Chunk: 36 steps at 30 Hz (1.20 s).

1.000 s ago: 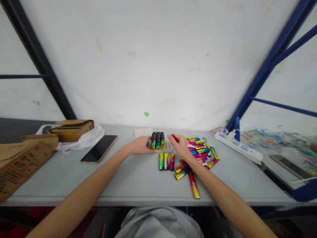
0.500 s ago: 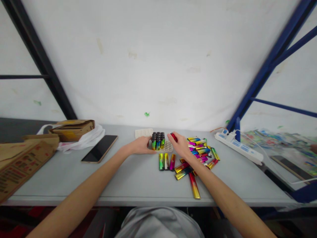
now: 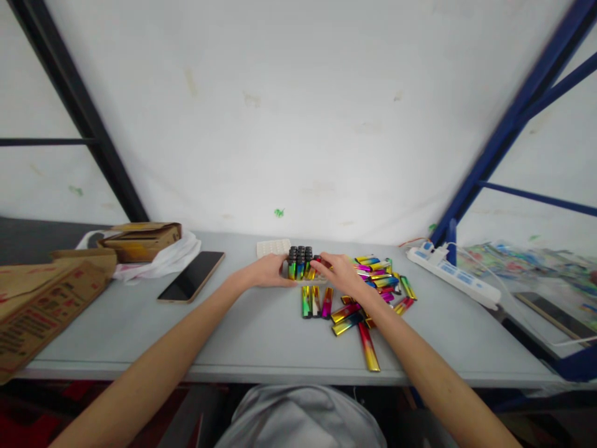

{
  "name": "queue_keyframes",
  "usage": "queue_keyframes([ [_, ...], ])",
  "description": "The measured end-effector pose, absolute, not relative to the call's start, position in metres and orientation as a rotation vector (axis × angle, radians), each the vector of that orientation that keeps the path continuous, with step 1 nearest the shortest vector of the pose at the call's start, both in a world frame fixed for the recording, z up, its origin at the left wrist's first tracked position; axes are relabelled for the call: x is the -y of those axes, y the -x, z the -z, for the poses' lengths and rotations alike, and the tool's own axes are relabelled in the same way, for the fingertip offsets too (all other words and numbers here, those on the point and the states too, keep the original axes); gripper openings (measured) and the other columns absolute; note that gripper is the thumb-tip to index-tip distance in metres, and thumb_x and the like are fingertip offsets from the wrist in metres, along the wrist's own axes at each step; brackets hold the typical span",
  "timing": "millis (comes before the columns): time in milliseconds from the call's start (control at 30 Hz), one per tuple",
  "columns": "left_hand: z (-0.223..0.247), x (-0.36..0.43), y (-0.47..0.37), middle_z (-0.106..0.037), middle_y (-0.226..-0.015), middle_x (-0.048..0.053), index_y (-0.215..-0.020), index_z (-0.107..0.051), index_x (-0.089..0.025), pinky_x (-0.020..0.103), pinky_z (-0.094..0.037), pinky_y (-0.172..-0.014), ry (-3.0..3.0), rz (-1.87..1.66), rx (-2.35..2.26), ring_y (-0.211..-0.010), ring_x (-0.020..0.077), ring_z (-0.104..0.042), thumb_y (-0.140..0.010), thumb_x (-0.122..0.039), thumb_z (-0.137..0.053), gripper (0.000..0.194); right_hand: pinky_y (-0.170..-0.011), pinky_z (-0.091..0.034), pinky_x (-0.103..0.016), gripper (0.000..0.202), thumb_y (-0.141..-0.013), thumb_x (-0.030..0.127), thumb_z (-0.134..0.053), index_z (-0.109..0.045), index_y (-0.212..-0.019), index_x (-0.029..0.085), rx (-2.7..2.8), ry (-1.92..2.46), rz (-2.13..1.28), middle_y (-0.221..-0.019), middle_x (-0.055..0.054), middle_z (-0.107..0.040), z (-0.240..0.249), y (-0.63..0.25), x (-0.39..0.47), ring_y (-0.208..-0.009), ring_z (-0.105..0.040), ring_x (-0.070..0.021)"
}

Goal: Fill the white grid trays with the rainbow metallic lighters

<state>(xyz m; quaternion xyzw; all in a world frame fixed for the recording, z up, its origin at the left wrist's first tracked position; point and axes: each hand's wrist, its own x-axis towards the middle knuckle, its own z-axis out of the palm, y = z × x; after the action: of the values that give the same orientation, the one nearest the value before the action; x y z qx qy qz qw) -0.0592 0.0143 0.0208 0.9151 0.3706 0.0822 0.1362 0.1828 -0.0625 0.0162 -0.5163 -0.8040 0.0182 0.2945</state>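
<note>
Three short, shiny rainbow cylinders point(image 3: 315, 302) lie nearest you on the grey worktop point(image 3: 252, 336), handily close. Your left hand point(image 3: 269, 271) holds the upright black-topped metallic cylinders point(image 3: 300, 262) in a broad grip, likely to steady them; your right hand point(image 3: 342, 272) pinches a red piece point(image 3: 317, 257) beside them, probably for fine control.

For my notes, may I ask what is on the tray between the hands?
Black-topped metallic tubes stand upright; the right hand partly covers the tray, hiding what's there.
</note>
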Motion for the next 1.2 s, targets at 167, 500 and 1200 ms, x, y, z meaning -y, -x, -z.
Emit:
queue_keyframes([
  [167,-0.02,-0.015,0.059,-0.073,-0.091,0.006,-0.115,-0.062,-0.018,0.03,-0.047,-0.069,-2.641,-0.25,-1.075,-0.081,0.0262,-0.068,-0.072,-0.063,-0.07,0.062,-0.063,-0.034,-0.026,0.031,-0.105,0.043,-0.049,-0.064,-0.09,0.02,2.245,1.348,-0.071,-0.077,-0.004,-0.071,-0.011,-0.183,0.059,-0.065,-0.06,-0.0167],
  [500,-0.021,-0.013,0.058,-0.072,-0.089,0.007,-0.111,-0.062,-0.017,0.03,-0.044,-0.064,-2.656,-0.243,-1.108,-0.077,0.0257,-0.067,-0.073,-0.062,-0.069,0.059,-0.067,-0.038,-0.028,0.035,-0.103,0.046,-0.051,-0.069,-0.093,0.019,2.376,1.473,0.075,-0.086,-0.011,-0.074,-0.014,-0.177,0.058,-0.073,-0.066,-0.0214],
  [1200,-0.019,-0.016,0.059,-0.072,-0.091,0.008,-0.11,-0.063,-0.016,0.03,-0.044,-0.064,-2.624,-0.279,-1.086,-0.081,0.0268,-0.068,-0.07,-0.065,-0.073,0.064,-0.092,-0.047,-0.031,0.03,-0.1,0.034,-0.055,-0.076,-0.105,0.013,2.149,1.904,0.043,-0.108,-0.015,-0.076,-0.017,-0.291,0.038,-0.1,-0.069,-0.0243],
])
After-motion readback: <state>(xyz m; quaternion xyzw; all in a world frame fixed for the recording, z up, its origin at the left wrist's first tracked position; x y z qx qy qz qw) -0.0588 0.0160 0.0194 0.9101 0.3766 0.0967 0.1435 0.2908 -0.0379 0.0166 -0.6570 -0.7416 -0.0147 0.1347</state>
